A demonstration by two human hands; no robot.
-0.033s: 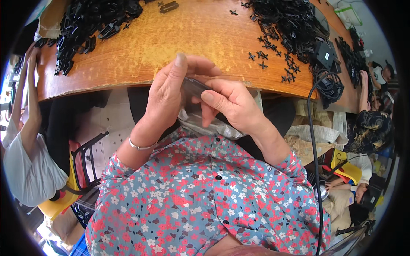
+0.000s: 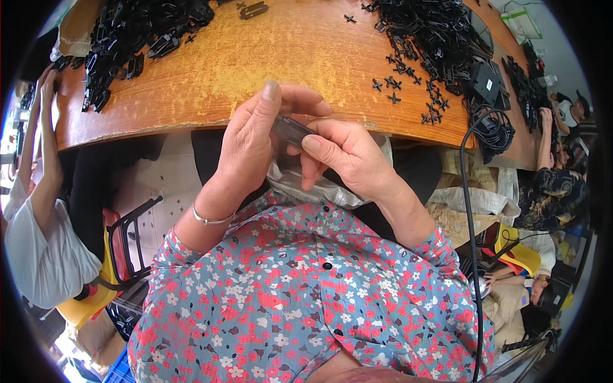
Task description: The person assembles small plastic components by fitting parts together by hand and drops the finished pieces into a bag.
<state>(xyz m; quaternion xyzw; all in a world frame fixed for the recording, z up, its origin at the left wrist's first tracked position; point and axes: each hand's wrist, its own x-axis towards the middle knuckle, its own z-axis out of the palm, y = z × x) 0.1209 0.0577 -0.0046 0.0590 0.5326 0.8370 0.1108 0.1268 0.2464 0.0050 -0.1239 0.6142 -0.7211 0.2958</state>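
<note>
Pinched between the thumb and fingers of my right hand [image 2: 348,153] is a small, dark, oblong plastic part [image 2: 292,130]. Its far end reaches to the palm side of my left hand [image 2: 252,131], and I cannot tell whether it touches there. The left hand is cupped, with its thumb raised apart from the fingers and no grip on the part. Both hands are over the near edge of the wooden table [image 2: 255,57]. My fingers hide some of the part.
Black plastic pieces [image 2: 147,25] lie heaped at the far left, with another pile [image 2: 428,38] at the far right. Small black crosses [image 2: 396,83] are scattered beside it. A black cable [image 2: 469,217] hangs down on the right. Other people sit at both sides.
</note>
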